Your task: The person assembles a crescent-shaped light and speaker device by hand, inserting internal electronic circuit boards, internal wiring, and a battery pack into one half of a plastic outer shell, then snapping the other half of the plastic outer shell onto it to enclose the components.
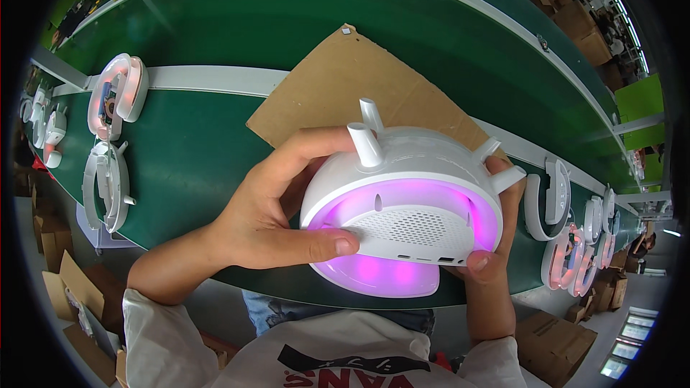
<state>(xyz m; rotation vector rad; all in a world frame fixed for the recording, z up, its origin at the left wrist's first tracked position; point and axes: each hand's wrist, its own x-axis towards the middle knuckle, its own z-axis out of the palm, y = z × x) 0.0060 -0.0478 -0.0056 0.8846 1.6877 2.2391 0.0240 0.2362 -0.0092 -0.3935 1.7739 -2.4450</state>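
Both my hands hold a white rounded lamp speaker point(424, 151) above the bench. Its short peg legs point up and away from me. Purple light glows in the band round its perforated grille and in the lobe below, and small port openings line the grille's lower edge. My left hand point(277, 205) wraps the left side, with the thumb on the front by the grille and the fingers behind the shell. On the other side my right hand point(496, 237) grips the edge, its thumb at the lower right corner near the ports. The shell hides several fingertips.
A brown cardboard sheet point(352, 75) leans behind the lamp on the green bench point(183, 165). Opened housings stand left, one glowing pink point(115, 97) and one unlit point(108, 185). More housings point(564, 262) sit right. Cardboard boxes point(553, 345) lie on the floor.
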